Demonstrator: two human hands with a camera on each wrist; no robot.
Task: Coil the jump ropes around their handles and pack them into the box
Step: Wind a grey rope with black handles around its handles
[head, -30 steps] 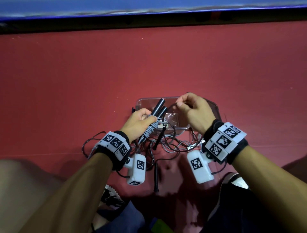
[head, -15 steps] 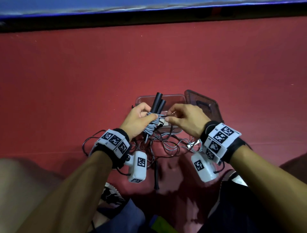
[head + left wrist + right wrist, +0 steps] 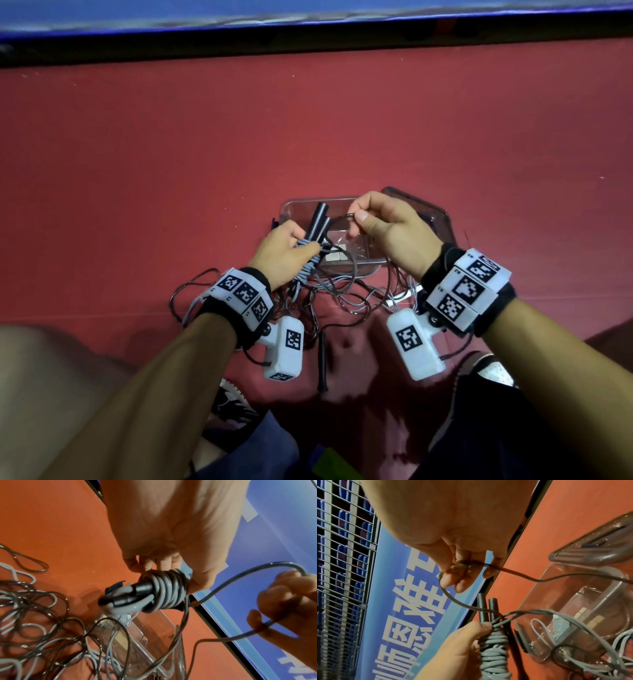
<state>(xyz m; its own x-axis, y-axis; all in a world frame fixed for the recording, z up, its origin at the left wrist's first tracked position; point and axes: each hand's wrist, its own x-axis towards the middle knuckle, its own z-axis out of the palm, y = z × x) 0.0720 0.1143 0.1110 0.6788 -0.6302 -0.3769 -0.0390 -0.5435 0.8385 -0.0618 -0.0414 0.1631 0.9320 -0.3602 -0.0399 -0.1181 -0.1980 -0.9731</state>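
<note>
My left hand (image 3: pixel 284 250) grips two black jump-rope handles (image 3: pixel 317 222) held side by side, with grey rope coiled round them (image 3: pixel 308 265); the coil (image 3: pixel 169 589) and handles (image 3: pixel 486 609) also show in both wrist views. My right hand (image 3: pixel 383 222) pinches a loop of the same rope (image 3: pixel 467 563) above and right of the handles, over the clear plastic box (image 3: pixel 363 263). Loose grey and dark rope (image 3: pixel 342 294) lies tangled on the red floor below my hands. Another black handle (image 3: pixel 322 363) lies on the floor between my wrists.
The box lid (image 3: pixel 435 216) lies beyond my right hand, beside the box. A blue banner (image 3: pixel 308 13) runs along the far edge of the red floor (image 3: pixel 239 137). My shoes (image 3: pixel 233 407) and knees sit at the bottom of the head view.
My right hand has lifted up and to the right from the handles, drawing out a loop of rope. The left hand stays in place, holding the handles.
</note>
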